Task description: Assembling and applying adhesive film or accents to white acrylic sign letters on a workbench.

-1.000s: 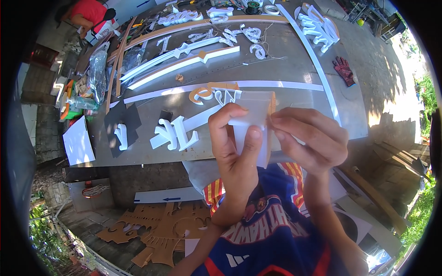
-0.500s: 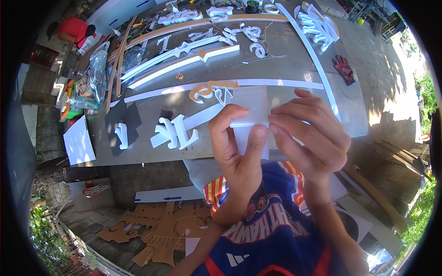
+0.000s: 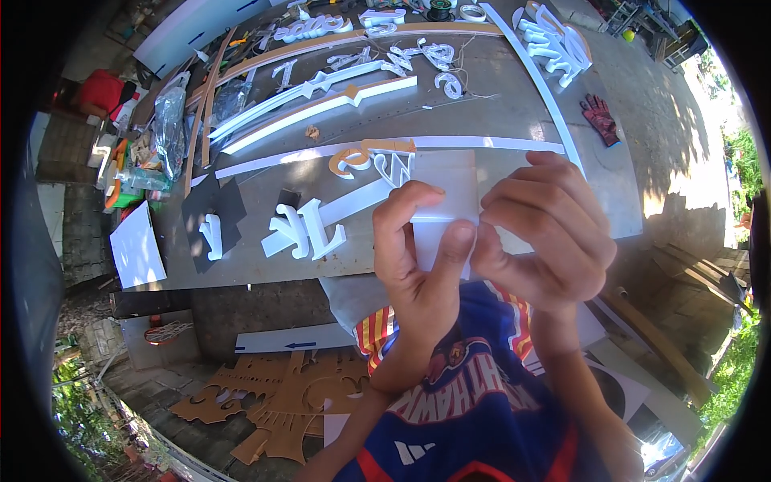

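A folded piece of translucent white plastic or film (image 3: 446, 178) is held up in front of my chest, above the table's near edge. My left hand (image 3: 418, 257) grips it from the left, with thumb and index finger closed on its face. At its right edge, my right hand (image 3: 554, 229) has thumb and fingertips pinched together; what lies between them is too small to make out. Just beyond the piece lie white cut-out letters (image 3: 393, 167) and a tan-backed one (image 3: 350, 163). More white letters (image 3: 321, 229) rest on a white strip to the left.
The grey metal table (image 3: 498, 104) carries long white strips (image 3: 329, 112), several letters and a coil of wire. A red-and-black work glove (image 3: 600, 120) lies at the right. Brown cut-out sheets (image 3: 301, 398) lie on the floor. A person in red (image 3: 100, 92) is at far left.
Both hands and the white piece have shifted slightly to the right, with the grip looking the same. The person in red has moved lower in the picture.
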{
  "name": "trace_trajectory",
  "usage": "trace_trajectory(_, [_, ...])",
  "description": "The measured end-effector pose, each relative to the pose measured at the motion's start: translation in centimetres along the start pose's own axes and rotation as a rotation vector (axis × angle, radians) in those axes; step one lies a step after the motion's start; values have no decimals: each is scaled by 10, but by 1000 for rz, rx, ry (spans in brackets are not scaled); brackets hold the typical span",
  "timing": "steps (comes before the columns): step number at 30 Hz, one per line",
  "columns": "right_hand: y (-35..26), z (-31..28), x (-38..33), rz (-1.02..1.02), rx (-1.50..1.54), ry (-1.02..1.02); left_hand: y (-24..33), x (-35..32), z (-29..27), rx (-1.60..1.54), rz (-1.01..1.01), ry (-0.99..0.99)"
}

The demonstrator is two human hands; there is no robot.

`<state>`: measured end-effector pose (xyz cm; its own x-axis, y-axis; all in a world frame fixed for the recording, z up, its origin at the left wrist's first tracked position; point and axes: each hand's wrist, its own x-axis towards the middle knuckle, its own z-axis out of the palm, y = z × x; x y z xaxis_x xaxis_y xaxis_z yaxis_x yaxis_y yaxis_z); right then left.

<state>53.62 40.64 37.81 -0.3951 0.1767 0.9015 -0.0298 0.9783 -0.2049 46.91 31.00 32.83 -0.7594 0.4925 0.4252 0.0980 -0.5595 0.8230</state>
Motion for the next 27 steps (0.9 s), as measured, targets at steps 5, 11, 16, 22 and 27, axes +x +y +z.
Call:
trace_trajectory(5, [0, 1, 0, -29, -6, 42, 0, -2, 0, -7, -2, -28])
trace_trajectory(11, [2, 5, -6, -16, 64, 93, -1, -2, 0, -72, -36, -39])
trace_trajectory(16, [0, 4, -7, 35, 72, 108, -8, -5, 1, -194, -93, -9])
trace_trajectory(22, [-5, 8, -13, 162, 118, 165, -9, -7, -1, -104, -57, -28])
trace_trajectory(27, [-3, 12, -21, 318, 217, 176, -7, 1, 7, -245, -90, 72])
